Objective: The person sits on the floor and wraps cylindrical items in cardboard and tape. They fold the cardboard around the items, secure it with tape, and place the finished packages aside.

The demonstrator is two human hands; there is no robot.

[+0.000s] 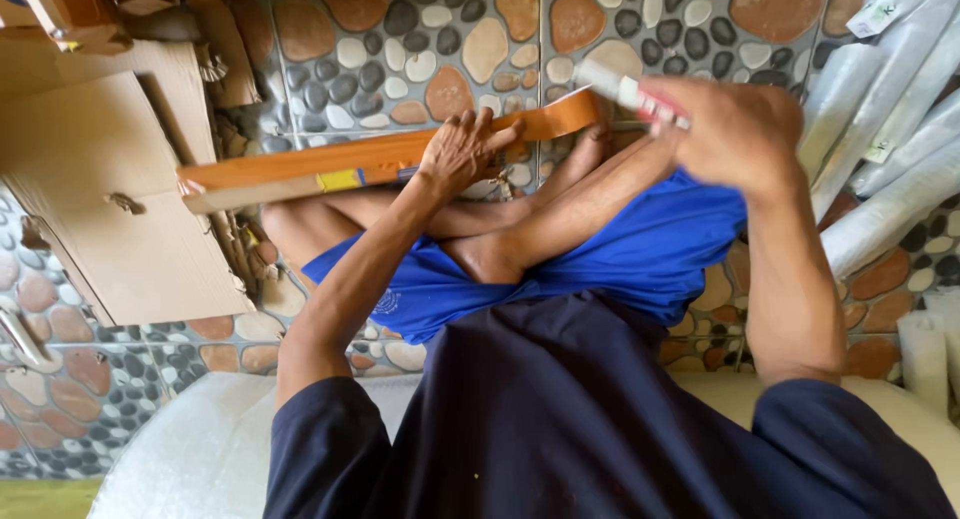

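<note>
While the person sat cross-legged on the pebble-patterned floor [420,39], the head view showed the left hand [462,151] pressed flat, fingers spread, on a long orange wooden strip [300,169] lying across the legs. The right hand [735,129] was closed round a white tube [612,83] at the strip's far end. A cardboard box [110,199] lay left, wrapped white rolls [890,109] right.

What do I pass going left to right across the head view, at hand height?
Cardboard box → orange wooden strip → left hand pressing on the strip → small white tube → right hand gripping the tube → white plastic-wrapped rolls.
</note>
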